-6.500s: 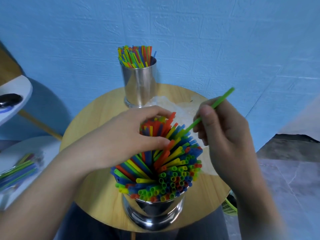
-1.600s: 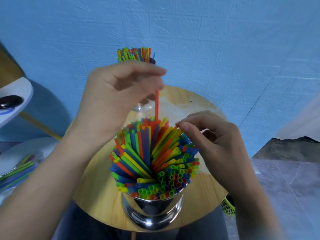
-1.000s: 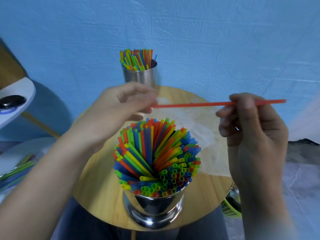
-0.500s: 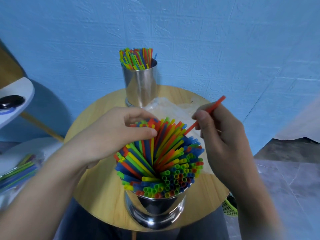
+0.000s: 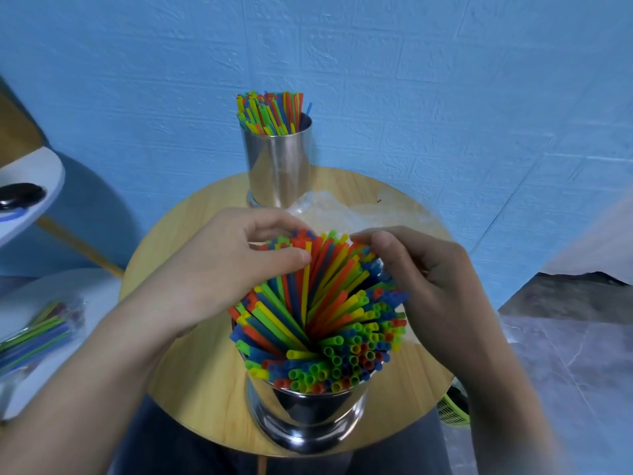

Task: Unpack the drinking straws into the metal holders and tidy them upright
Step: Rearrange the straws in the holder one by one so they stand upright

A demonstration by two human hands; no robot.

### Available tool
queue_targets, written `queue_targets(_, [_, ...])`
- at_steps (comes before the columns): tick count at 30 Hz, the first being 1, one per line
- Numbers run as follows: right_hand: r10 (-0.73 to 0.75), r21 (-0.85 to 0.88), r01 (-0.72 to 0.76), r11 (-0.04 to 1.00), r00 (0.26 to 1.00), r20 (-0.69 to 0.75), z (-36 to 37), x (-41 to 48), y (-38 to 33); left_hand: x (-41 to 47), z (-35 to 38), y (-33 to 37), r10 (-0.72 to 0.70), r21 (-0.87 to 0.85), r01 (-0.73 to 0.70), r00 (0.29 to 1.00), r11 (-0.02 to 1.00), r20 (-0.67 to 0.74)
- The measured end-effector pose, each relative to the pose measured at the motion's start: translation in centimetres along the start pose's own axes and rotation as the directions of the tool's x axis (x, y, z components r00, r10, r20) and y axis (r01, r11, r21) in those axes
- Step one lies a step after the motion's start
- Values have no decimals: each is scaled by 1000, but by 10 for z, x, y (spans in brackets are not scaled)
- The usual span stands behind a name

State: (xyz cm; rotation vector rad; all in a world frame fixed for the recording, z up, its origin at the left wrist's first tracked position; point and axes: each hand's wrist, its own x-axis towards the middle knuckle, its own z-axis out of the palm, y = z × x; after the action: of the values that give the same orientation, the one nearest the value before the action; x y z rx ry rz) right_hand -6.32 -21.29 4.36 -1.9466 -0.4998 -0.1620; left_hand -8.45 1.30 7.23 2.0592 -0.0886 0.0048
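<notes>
1. The near holder (image 5: 308,416) is stood at the 6 o'clock edge of the round table (image 5: 178,234). This is judged to keep its top within reach of both hands.
2. It is packed with coloured straws (image 5: 318,320), which are fanned outward rather than upright, so tidying is judged unfinished.
3. The left hand (image 5: 219,269) is curled over the tips at 10 o'clock. Thumb and fingers are closed round a clump, apparently to draw the leaning straws inward.
4. The right hand (image 5: 431,279) is set against the tips at 2 o'clock with its fingers bent. Whether a straw is pinched cannot be told.
5. The far holder (image 5: 279,166) is parked at 12 o'clock, filled, with its contents nearly upright.
6. A clear wrapper (image 5: 342,214) is left at 1 o'clock, seemingly emptied.
7. A straw packet (image 5: 37,334) is seen off the table at 9 o'clock, so more unpacking may remain.
</notes>
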Motion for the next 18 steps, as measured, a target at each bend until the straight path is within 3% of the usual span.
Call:
queue_targets(8, [112, 146, -129, 981, 986, 124, -5, 6, 5, 10, 3, 14, -7, 103, -12, 983, 995, 181])
queue_targets(18, [78, 259, -89, 962, 995, 54, 1, 8, 6, 15, 9, 16, 16, 45, -20, 994, 999, 105])
